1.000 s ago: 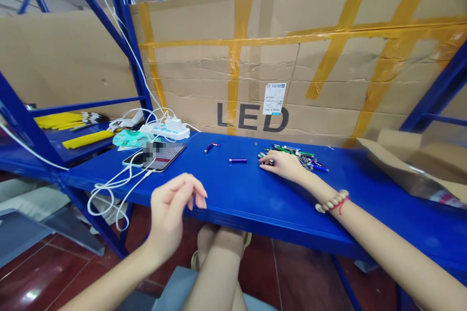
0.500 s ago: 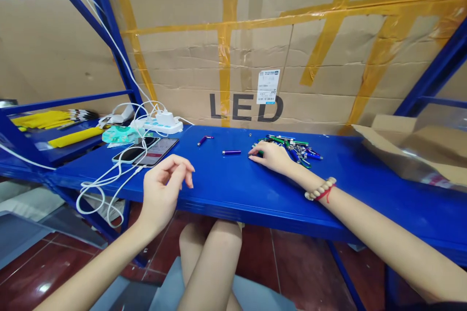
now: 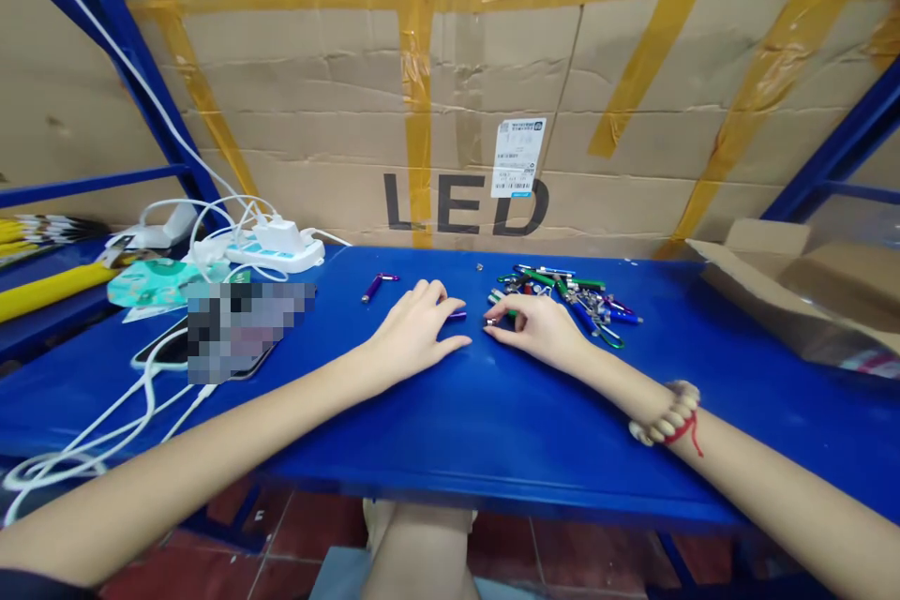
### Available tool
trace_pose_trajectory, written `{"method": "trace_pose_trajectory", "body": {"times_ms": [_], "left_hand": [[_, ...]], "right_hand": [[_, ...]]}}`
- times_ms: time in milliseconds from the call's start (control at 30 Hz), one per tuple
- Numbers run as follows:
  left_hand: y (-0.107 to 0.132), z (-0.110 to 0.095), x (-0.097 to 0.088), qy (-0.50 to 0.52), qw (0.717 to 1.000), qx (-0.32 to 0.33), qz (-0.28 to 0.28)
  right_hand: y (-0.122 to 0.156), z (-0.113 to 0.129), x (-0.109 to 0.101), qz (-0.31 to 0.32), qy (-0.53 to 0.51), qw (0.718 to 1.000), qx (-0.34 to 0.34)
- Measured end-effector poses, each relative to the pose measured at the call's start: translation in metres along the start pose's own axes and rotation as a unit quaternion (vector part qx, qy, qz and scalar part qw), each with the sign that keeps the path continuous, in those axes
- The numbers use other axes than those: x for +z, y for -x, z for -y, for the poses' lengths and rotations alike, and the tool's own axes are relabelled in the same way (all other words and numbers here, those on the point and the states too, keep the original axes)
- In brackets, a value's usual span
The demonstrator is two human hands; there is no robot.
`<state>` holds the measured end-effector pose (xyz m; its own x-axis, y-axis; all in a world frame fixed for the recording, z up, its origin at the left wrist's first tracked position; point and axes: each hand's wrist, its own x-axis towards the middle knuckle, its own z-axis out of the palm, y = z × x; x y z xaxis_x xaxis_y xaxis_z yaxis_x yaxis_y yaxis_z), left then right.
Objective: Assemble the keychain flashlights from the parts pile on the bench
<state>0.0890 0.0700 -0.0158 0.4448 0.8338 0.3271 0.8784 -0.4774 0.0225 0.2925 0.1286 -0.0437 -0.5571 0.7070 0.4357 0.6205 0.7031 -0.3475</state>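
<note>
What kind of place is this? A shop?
Most likely a storeroom or small warehouse. There is blue metal racking, a big taped cardboard box marked LED, and a pile of little keychain lights on the blue shelf, where the right hand pinches a small light.

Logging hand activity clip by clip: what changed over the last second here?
The left hand came forward from off the front edge onto the blue shelf, now flat over the loose purple tube. The right hand stayed at the pile of small torches, touching a metal-tipped piece. The other purple tube, phones and power strip lie as before.
</note>
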Motion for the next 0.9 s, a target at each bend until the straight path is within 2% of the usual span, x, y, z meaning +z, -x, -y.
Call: {"method": "trace_pose_trajectory", "body": {"times_ms": [133, 233, 400, 467, 533, 600, 767, 833, 900], "left_hand": [[-0.013, 0.011, 0.012, 0.017, 0.999, -0.033, 0.039], [-0.016, 0.019, 0.021, 0.107, 0.989, -0.090, 0.045], [-0.015, 0.028, 0.028, 0.204, 0.971, -0.123, 0.030], [-0.014, 0.028, 0.027, 0.278, 0.952, -0.128, 0.009], [-0.013, 0.026, 0.027, 0.372, 0.922, -0.108, -0.007], [-0.011, 0.024, 0.026, 0.413, 0.908, -0.074, -0.014], [-0.005, 0.016, 0.026, 0.362, 0.932, -0.013, 0.029], [-0.003, 0.011, 0.025, 0.378, 0.925, 0.003, 0.029], [0.000, 0.005, 0.025, 0.412, 0.911, 0.016, 0.002]], "right_hand": [[-0.001, -0.001, 0.001, -0.009, -0.007, 1.000, 0.007], [-0.001, -0.002, 0.002, -0.008, -0.026, 1.000, 0.001], [0.004, 0.000, 0.004, 0.011, -0.063, 0.997, -0.033], [0.006, 0.002, 0.004, 0.012, -0.078, 0.996, -0.050], [0.008, 0.004, 0.004, 0.005, -0.094, 0.993, -0.066], [0.010, 0.006, 0.003, -0.009, -0.110, 0.990, -0.083], [0.012, 0.013, -0.003, -0.049, -0.127, 0.984, -0.115], [0.014, 0.017, -0.007, -0.082, -0.130, 0.980, -0.126], [0.015, 0.020, -0.010, -0.116, -0.136, 0.975, -0.132]]}}
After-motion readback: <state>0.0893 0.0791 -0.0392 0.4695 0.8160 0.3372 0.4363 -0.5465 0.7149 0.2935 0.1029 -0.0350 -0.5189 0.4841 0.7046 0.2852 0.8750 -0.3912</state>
